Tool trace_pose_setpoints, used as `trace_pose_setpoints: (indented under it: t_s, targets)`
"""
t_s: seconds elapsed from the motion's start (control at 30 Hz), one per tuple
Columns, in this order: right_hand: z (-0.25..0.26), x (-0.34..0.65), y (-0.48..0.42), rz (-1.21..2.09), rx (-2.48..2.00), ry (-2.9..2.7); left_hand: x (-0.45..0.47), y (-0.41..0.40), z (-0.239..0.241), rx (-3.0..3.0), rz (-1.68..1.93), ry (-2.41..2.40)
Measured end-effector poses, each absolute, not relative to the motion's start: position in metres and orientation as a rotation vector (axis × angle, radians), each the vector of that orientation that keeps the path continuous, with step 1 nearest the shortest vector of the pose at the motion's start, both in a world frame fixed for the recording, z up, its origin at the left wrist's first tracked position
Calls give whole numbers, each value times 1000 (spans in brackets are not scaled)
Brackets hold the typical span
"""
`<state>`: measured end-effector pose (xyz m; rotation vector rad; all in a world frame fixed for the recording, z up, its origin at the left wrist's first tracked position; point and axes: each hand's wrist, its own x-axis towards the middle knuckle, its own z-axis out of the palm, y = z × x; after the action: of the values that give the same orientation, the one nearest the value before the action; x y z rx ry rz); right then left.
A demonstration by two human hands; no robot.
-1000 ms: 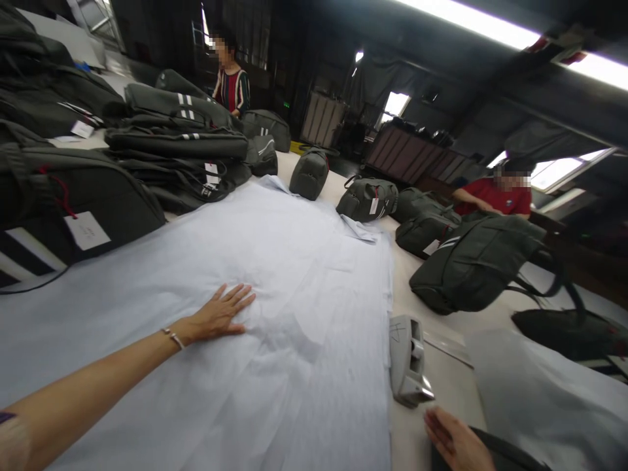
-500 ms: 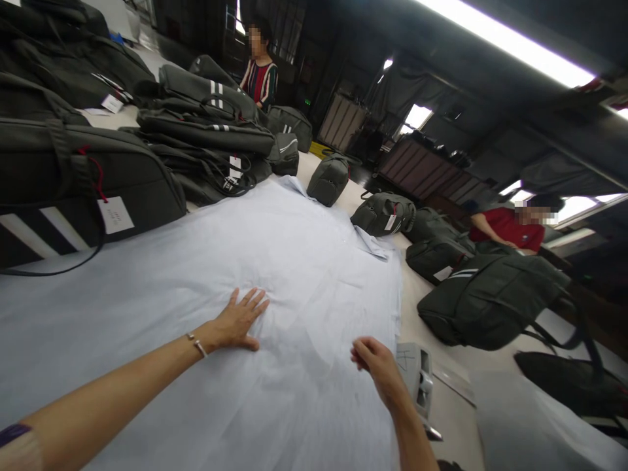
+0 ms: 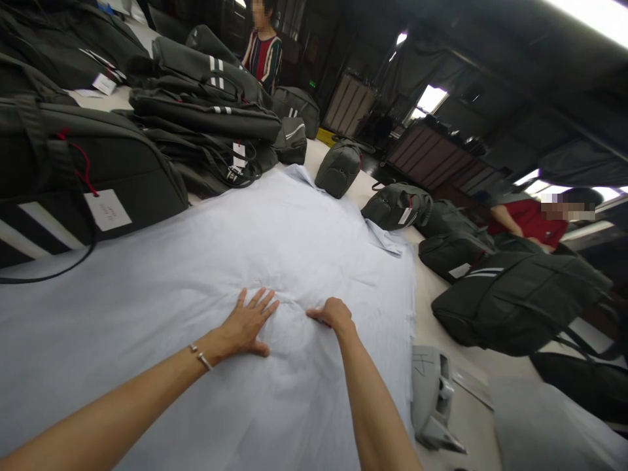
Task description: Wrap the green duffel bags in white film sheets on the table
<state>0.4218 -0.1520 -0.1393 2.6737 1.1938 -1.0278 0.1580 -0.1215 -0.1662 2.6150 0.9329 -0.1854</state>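
A wide stack of pale blue-white tissue sheets (image 3: 206,261) covers the table in front of me. My left hand (image 3: 248,322) lies flat on it, fingers spread, a thin bracelet on the wrist. My right hand (image 3: 333,314) is beside it, fingers curled down and pinching the top sheet, which puckers between the two hands.
Dark green bags with white stripes and paper tags are piled at the left (image 3: 73,176) and back (image 3: 206,111). More bags (image 3: 520,297) lie at the right. A grey tape dispenser (image 3: 432,399) sits by the sheet's right edge. One person stands at the back (image 3: 265,52), another sits at the right (image 3: 534,222).
My right hand has come up from the lower right onto the sheet and closed on it beside my left hand. The left hand stays flat. The view has tilted slightly.
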Motion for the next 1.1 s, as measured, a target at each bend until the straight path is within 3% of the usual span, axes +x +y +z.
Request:
trace_pose_setpoints:
  t_s: [0.2, 0.4, 0.7, 0.83, 0.97, 1.1]
  targets:
    - [-130, 415, -170, -546, 2855, 1382, 157, -108, -172, 2788, -18, 799]
    - [-196, 378, -161, -191, 2623, 2004, 173, -96, -201, 2853, 38, 615]
    - [-214, 451, -111, -140, 2595, 1935, 249, -51, -184, 2894, -67, 631]
    - [-207, 457, -104, -148, 2683, 1870, 228, -75, -172, 2917, -126, 440]
    - [-172, 427, -153, -144, 2846, 1922, 180, -109, -173, 2872, -213, 344]
    - [-129, 344, -266, -329, 2698, 2219, 163, -118, -180, 2850, -101, 379]
